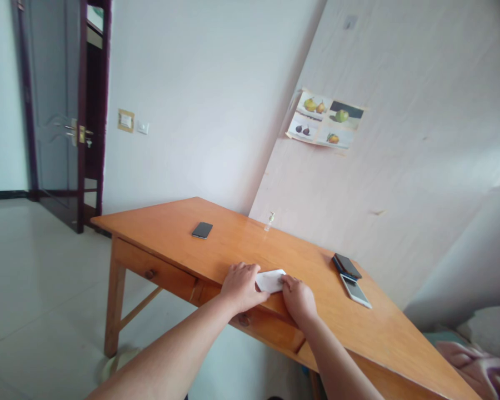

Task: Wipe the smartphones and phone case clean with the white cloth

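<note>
Fingers (252,269) on paper (270,281), pump bottle (269,223) beyond

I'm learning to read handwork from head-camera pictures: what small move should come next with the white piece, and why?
Perhaps press the right hand lightly along the white piece: the left hand grips one end and could brace it, the right hand is at the opposite end, and the table lies beneath for support.

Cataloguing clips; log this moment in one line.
left hand: touching white item; right hand: touching white item; surface: wooden table; also: dark phone
</note>
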Tool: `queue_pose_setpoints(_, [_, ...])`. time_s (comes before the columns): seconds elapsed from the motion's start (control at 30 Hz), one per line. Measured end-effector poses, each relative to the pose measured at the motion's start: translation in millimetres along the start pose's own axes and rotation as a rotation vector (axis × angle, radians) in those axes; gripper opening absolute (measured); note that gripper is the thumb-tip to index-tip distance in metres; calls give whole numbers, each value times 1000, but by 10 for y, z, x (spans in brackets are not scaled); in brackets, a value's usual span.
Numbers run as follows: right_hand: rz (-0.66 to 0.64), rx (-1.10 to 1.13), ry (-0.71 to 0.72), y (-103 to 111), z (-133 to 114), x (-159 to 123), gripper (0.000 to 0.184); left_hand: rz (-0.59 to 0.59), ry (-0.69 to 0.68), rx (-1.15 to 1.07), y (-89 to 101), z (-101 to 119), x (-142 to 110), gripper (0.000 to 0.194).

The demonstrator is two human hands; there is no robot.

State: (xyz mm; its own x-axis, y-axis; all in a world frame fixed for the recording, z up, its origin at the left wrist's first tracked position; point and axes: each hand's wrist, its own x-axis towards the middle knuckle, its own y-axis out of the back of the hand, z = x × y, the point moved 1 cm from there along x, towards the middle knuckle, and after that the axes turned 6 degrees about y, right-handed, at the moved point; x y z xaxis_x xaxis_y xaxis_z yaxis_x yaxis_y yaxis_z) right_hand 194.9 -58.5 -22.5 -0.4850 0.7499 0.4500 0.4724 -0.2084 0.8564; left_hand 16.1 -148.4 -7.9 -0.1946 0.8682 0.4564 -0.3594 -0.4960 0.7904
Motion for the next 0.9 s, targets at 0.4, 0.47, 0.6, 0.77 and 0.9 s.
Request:
queue_pose_setpoints(0.4, [-177, 25, 155, 74, -74, -167, 53, 11, -17, -8, -23, -12, -21, 47])
queue_pose_setpoints(0.47, [-161, 11, 143, 55, -109, -178, 53, 6, -14, -5, -23, -11, -22, 47])
queue_pose_setpoints(0.6, [-225, 158, 305, 34, -310, -263, 53, 0, -19, -2, -27, -17, -16, 38])
queue_pose_setpoints(0.77, [-239, 99, 247, 72, -218, -168, 57, 1, -13, 1, -31, -14, -10, 44])
queue_pose_setpoints(0.9, [-202, 58, 164, 43, -227, -110, 61, -3, -3, 5, -25, -2, -16, 40])
